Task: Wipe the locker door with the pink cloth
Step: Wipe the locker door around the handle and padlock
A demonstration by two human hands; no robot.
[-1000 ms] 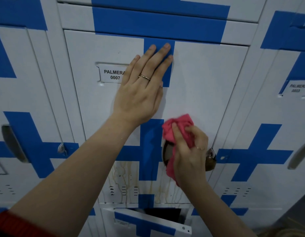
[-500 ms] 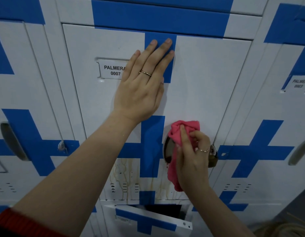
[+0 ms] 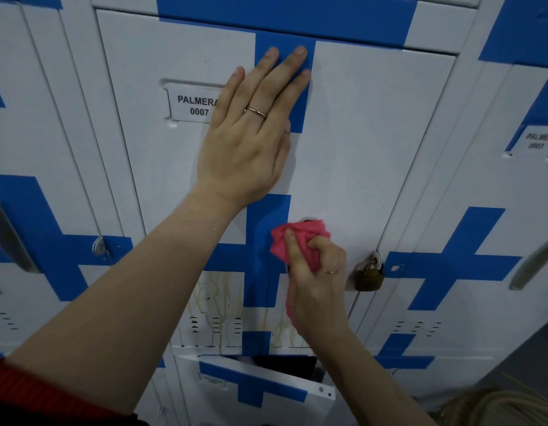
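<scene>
Cloth (image 3: 298,241) looks soft, light; my right hand (image 3: 315,287) bunches it in a closed grip beside the padlock (image 3: 368,276); left hand (image 3: 248,142) flat on locker door (image 3: 374,133) above.

Padlock (image 3: 368,276) juts from locker door (image 3: 374,142). Above it: bare panel, passable. Up-left: left hand (image 3: 245,149) flat, blocking. Just left: right hand (image 3: 315,281), pink cloth (image 3: 300,241). Below-left: lower door (image 3: 266,392) ajar.
</scene>
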